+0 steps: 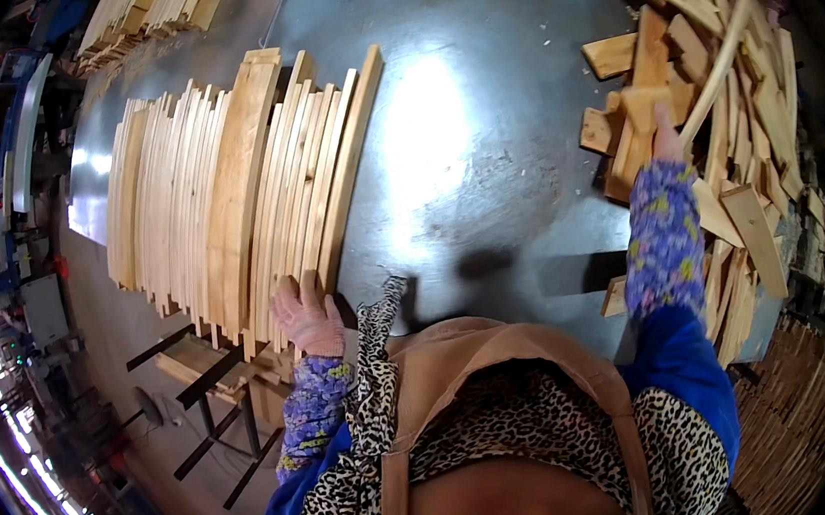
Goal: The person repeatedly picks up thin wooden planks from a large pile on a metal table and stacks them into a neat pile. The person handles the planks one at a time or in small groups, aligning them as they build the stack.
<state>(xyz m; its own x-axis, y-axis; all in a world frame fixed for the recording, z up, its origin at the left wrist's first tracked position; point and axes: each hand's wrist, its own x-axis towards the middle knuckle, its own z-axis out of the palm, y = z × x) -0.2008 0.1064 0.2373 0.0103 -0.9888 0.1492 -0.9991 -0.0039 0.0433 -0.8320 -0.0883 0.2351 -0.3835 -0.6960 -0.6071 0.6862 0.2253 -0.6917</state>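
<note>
At the near end of a row of pale wooden strips (271, 202) lies my left hand (308, 317), in a pinkish glove. Its fingers rest over the strip ends, slightly apart and not wrapped round any of them. My right arm stretches far to the right, and my right hand (665, 137) is closed on a short wooden board (630, 146) among loose offcuts. Part of its fingers blends with the wood and is hard to make out. A wider board (237, 190) lies within the row of strips.
A grey metal tabletop (511, 146) spans the space between my hands. Heaped wood offcuts (746, 132) line its right side. Another strip stack (150, 9) lies at the far left. A dark metal frame (217, 409) stands below the left edge; many thin sticks (801, 418) lie at lower right.
</note>
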